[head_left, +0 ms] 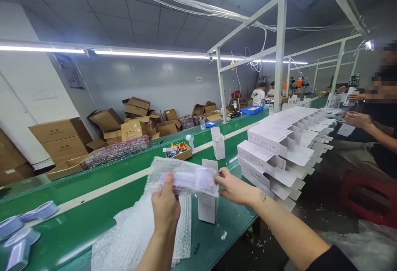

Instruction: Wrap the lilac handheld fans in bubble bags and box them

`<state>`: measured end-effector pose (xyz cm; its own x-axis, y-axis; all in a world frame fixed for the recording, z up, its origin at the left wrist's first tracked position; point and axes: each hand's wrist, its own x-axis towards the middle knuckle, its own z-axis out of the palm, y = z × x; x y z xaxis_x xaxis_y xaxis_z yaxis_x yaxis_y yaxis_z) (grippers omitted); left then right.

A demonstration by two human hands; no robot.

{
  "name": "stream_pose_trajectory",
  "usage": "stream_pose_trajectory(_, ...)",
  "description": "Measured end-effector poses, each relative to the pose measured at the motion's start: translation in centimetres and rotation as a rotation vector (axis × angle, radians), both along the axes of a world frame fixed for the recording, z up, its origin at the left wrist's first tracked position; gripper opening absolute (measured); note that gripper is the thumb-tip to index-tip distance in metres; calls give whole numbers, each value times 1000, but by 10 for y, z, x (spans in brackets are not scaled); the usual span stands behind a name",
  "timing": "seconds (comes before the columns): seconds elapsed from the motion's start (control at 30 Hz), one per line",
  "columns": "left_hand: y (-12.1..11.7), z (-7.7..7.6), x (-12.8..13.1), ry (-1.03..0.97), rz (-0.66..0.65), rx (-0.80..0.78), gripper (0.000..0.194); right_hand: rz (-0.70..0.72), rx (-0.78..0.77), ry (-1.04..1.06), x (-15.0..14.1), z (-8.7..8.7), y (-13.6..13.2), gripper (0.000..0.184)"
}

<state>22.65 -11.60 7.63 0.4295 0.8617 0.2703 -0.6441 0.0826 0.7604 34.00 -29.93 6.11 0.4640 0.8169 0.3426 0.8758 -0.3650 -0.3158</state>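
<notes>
At the lower left of the frame, loose lavender devices (23,238) are clustered on the green workbench (66,238). At lower centre, a pile of bubble wrap (120,238) is spread flat. Above it, mid-frame, a bubble-wrapped lavender device (194,180) is held up nearly level; its left part is clamped by the left hand (166,205), thumb on top and fingers folded beneath. The wrap could be slid off its contents if only slack film were gripped. Behind the raised package, an upright white carton (207,211) is partly hidden; it could be tipped by a knock. The package's right end is apparently pinched by the nearly closed right hand (231,185); too hard a tug could tear the film. Right of centre, flapped white boxes (263,149) are stacked.
</notes>
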Motion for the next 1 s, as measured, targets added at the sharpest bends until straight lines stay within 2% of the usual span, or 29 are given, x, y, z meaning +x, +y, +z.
stream_pose_trajectory(0.03,-2,-2,5,40,9,78,38,39,37,21,4,-8,4,33)
stream_pose_trajectory(0.1,-2,-4,10,168,122,273,44,96,156,80,11,-24,12,46)
stream_pose_trajectory(0.2,0,3,4,458,373,627,45,143,304,183,12,-50,28,46)
stream_pose_trajectory(0.27,-2,10,-1,677,449,877,40,172,350,212,8,-64,39,43)
stream_pose_trajectory(0.37,-13,12,3,936,448,1238,39,235,442,228,4,-75,47,46)
stream_pose_trajectory(0.47,-24,0,13,1106,342,1425,41,284,480,249,6,-78,45,52)
stream_pose_trajectory(0.57,-28,-17,14,1179,253,1507,38,289,470,299,11,-82,38,53)
stream_pose_trajectory(0.67,-30,-33,7,1134,248,1644,52,300,470,367,12,-87,34,56)
stream_pose_trajectory(0.8,-26,-39,-7,1083,217,1671,66,270,463,464,15,-80,44,56)
stream_pose_trajectory(0.9,4,-38,-37,970,328,1529,52,250,443,582,40,-60,62,57)
stream_pose_trajectory(1.0,60,-48,-97,950,624,1097,34,244,487,672,91,-42,94,67)
